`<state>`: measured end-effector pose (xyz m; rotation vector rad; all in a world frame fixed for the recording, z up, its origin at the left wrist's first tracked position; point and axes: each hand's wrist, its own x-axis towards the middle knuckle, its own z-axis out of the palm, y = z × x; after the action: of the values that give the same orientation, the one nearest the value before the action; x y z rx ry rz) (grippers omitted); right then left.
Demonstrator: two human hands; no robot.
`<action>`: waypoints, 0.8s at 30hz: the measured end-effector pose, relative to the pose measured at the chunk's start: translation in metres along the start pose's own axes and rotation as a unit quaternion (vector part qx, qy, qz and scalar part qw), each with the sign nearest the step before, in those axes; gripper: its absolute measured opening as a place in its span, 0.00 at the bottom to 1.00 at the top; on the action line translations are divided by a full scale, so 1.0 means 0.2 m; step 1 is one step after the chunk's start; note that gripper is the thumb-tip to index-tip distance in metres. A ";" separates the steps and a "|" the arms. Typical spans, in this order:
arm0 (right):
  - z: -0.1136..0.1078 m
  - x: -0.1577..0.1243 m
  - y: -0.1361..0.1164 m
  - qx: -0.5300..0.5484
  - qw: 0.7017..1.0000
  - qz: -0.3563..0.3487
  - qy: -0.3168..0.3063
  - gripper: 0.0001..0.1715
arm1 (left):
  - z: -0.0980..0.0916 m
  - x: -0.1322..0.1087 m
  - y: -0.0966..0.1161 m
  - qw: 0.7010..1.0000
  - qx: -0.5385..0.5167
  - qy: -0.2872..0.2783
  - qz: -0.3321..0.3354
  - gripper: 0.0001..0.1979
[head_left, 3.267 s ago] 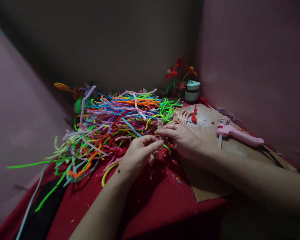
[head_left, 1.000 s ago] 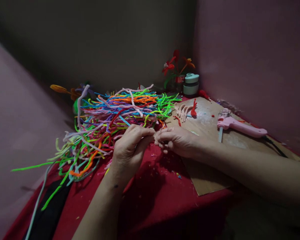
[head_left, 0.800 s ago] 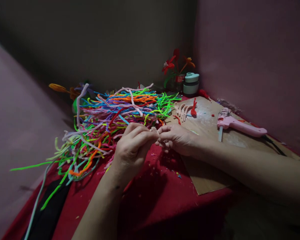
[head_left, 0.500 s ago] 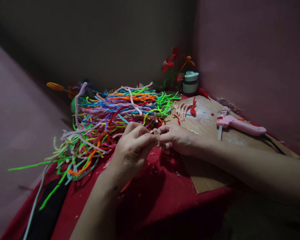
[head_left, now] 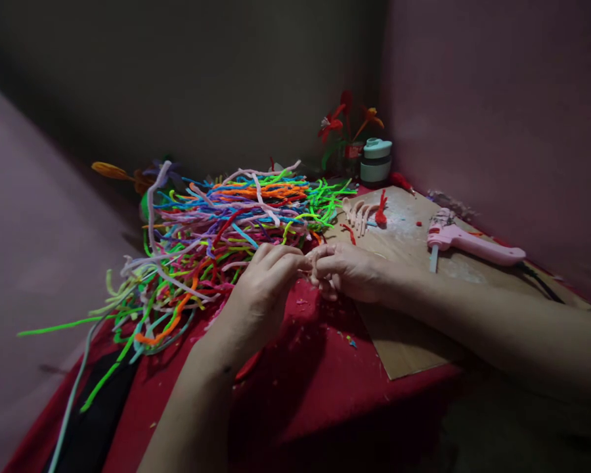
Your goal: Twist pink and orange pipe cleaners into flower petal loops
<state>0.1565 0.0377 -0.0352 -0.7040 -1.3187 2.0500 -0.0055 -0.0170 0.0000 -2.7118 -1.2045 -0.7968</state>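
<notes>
Above the near edge of the pile, my left hand and my right hand meet fingertip to fingertip. Between them is a pale peach pipe cleaner, bent or looped, mostly covered by the fingers. Both hands pinch it, thumbs against forefingers; the right hand's other fingers curl underneath. Just behind the hands lies a large heap of coloured pipe cleaners. Several curved peach pipe-cleaner pieces rest on the board beyond my right hand, beside a small red fuzzy piece.
A pink glue gun lies on the brown board, its cord running right. Behind stand a mint-lidded container and red pipe-cleaner flowers. Red cloth covers the table. A pale cord hangs at left.
My left hand's fingers have shifted slightly and straightened across the top, covering more of the peach pipe cleaner. My right fingertips have turned a little; both hands stay together in the same place.
</notes>
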 end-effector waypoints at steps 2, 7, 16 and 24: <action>0.00 0.00 0.00 0.005 1.000 -0.004 0.002 0.06 | -0.01 0.00 0.01 1.000 -0.016 -0.005 -0.017 0.09; 0.00 0.00 0.01 0.018 1.000 0.003 -0.003 0.04 | 0.00 0.00 0.02 0.997 -0.068 0.011 -0.044 0.10; 0.03 -0.02 -0.01 0.039 0.999 -0.011 0.002 0.05 | 0.00 0.00 0.03 0.991 -0.105 0.069 -0.045 0.07; 0.00 0.00 0.00 0.028 0.999 0.007 -0.026 0.05 | -0.01 0.00 0.02 0.994 -0.078 0.055 -0.045 0.07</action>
<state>0.1573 0.0374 -0.0353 -0.6411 -1.2838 2.1211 -0.0037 -0.0211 0.0015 -2.7075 -1.3006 -1.0799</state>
